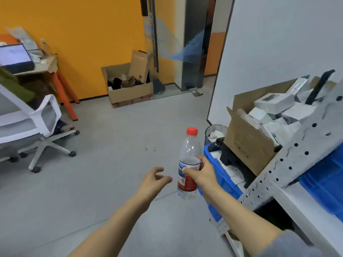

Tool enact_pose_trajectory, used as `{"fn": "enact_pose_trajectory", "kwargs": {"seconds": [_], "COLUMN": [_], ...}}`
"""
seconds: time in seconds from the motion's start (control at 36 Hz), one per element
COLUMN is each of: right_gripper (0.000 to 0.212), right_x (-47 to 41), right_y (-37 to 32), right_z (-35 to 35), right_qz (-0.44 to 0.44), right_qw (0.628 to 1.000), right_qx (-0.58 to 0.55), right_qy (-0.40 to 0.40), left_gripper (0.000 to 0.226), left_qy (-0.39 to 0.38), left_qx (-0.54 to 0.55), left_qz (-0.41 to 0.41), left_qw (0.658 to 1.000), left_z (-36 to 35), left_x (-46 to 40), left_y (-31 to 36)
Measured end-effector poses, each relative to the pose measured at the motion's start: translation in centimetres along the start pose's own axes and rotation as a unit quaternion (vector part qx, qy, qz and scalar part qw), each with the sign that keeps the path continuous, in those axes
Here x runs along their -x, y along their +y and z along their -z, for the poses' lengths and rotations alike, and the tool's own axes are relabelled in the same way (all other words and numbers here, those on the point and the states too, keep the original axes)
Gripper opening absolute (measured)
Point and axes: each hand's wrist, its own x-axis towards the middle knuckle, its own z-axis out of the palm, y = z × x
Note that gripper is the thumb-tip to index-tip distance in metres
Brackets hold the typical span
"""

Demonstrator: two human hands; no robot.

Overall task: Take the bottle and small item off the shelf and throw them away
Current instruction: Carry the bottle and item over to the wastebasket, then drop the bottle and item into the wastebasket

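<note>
A clear plastic bottle (189, 164) with a red cap and a red-and-white label is upright in the air over the grey floor. My right hand (201, 172) grips it around the middle, from its right side. My left hand (155, 179) hovers just left of the bottle, fingers loosely curled and apart, holding nothing that I can see. The metal shelf (289, 158) with perforated uprights stands to the right. No small item is visible in either hand.
A mesh waste bin (215, 133) with white paper stands by the white wall, behind a blue crate (222, 175). A cardboard box (248, 143) of white packages sits on the shelf side. An open cardboard box (130, 89) rests against the orange wall. A white office chair (42, 127) is at the left.
</note>
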Motion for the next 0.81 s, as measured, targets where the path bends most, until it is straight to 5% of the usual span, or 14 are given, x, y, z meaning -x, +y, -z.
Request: {"fn": "enact_pose_trajectory", "kwargs": {"seconds": [0.14,0.53,0.81], "right_gripper": [0.051,0.055,0.052], "right_x": [-9.7,-38.4,-53.7], "right_y": [-1.2,-2.8,-1.2], "right_z": [-2.1,-4.9,2.1], "right_qz": [-0.004,-0.061,-0.139], "right_qw": [0.999,0.963,0.908], "right_qx": [0.018,-0.035,-0.017], "right_qy": [0.050,0.260,0.395], "left_gripper": [0.027,0.016,0.011], "left_qy": [-0.031,-0.147,-0.258], "left_qx": [0.008,-0.087,-0.158], "left_qz": [0.002,0.000,0.019], "left_qw": [0.999,0.985,0.953], "left_z": [2.5,7.3,-1.9], "left_x": [-8.0,-39.8,-57.7], "left_y": [4.9,20.0,27.8]}}
